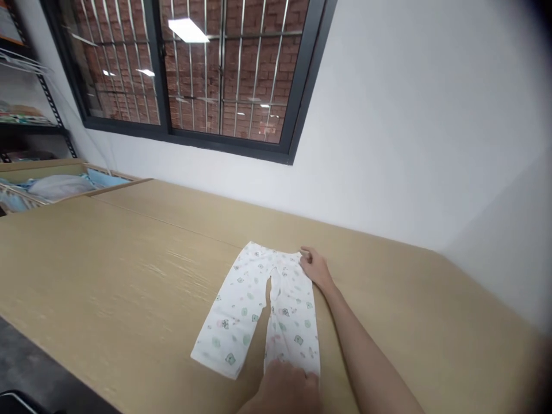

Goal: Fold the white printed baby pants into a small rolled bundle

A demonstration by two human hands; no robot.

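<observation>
A pair of small white pants (241, 296) printed with green and grey animal faces and leaves lies spread out on the table, waistband toward the wall and legs toward me. My right hand (316, 268) is closed at the right corner of the waistband, thumb and fingers pinching the cloth. Down at the hem of the right pant leg, my left hand (287, 388) is closed over the fabric with its knuckles up; its fingertips are hidden. The left pant leg lies flat, apart from both hands.
The tan table top (129, 270) meets a white wall (388, 144) at the back. A dark-framed barred window (228, 141) is above. At the far left stand a bin (81, 167) of bagged items and a metal shelf (32, 129). The table's front edge runs along the lower left.
</observation>
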